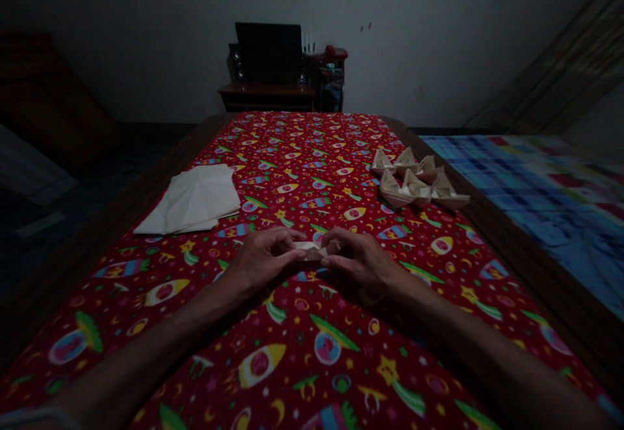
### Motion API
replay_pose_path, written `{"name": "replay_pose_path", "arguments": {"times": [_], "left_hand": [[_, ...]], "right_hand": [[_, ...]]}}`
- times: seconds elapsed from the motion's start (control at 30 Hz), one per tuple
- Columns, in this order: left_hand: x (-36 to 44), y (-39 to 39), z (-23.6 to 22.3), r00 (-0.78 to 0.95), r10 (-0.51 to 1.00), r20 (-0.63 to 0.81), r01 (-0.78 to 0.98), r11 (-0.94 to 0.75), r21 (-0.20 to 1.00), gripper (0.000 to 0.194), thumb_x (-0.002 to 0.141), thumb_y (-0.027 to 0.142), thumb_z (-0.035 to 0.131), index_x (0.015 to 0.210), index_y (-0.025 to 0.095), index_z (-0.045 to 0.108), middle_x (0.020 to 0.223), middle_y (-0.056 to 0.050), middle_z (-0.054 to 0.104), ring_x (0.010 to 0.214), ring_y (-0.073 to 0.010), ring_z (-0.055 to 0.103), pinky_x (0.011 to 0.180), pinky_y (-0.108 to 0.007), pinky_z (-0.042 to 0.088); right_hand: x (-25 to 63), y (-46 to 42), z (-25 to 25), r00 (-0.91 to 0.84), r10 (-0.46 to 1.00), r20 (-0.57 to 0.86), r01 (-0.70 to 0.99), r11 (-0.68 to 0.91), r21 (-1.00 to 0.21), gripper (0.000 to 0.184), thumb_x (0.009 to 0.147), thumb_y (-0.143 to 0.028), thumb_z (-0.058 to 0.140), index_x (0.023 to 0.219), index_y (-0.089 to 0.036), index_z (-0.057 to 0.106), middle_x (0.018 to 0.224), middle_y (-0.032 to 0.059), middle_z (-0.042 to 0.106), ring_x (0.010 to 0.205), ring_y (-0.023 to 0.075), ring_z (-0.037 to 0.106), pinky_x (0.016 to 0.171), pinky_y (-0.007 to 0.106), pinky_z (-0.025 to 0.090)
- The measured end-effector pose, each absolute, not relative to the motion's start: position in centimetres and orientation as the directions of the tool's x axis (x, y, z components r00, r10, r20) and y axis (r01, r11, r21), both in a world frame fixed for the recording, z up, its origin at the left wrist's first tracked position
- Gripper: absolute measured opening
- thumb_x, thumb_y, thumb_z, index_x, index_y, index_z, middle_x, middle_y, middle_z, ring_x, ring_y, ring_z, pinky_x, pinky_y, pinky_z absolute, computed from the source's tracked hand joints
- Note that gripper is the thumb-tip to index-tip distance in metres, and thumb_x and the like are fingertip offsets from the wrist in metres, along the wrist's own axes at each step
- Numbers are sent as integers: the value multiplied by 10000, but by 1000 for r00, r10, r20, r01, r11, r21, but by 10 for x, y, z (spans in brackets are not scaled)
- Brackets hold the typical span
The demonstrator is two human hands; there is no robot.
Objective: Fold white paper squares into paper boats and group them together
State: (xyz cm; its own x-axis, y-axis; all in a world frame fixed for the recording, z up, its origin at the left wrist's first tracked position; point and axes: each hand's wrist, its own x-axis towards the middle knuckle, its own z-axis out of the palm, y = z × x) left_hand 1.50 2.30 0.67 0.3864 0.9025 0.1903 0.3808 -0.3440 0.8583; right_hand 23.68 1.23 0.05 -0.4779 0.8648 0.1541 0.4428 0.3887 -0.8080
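Paper point(312, 254), mid-view, is pinched at nine o'clock by the left hand point(263, 252) and at three by the right hand point(359, 254), probably mid-fold in this dimness, so the next move calls for even pressing.

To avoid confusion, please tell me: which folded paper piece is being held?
The piece between the fingertips of the left hand and right hand; the other folded pieces sit grouped on the tablecloth, untouched.
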Motion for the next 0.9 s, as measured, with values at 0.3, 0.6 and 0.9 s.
{"name": "replay_pose_path", "arguments": {"times": [0.3,0.6,0.9], "left_hand": [[20,15,11,352,909,223,289,-332,898,199,747,295,644,633,159,552,981,-83,690,826,-183,659,697,-267,516],[22,23,3,358,922,144,235,-238,942,286,610,306,729,794,175,553,1083,-75,618,890,-199,625,750,-305,510],[21,20,3,410,911,47,366,-212,906,197,644,280,723,805,182,665,792,-13,671,694,-158,629,631,-241,492]], "right_hand": [[229,9,-2,-298,930,215,449,335,-828,145,752,-266,641,691,-162,559,601,-34,546,552,92,484,490,181,344],[234,9,1,-301,927,223,523,357,-774,85,766,-230,624,731,-167,578,647,-15,603,579,114,542,517,197,373],[234,4,2,-419,862,285,516,484,-706,33,789,-189,564,760,-174,561,690,2,607,593,108,533,522,189,376]]}}
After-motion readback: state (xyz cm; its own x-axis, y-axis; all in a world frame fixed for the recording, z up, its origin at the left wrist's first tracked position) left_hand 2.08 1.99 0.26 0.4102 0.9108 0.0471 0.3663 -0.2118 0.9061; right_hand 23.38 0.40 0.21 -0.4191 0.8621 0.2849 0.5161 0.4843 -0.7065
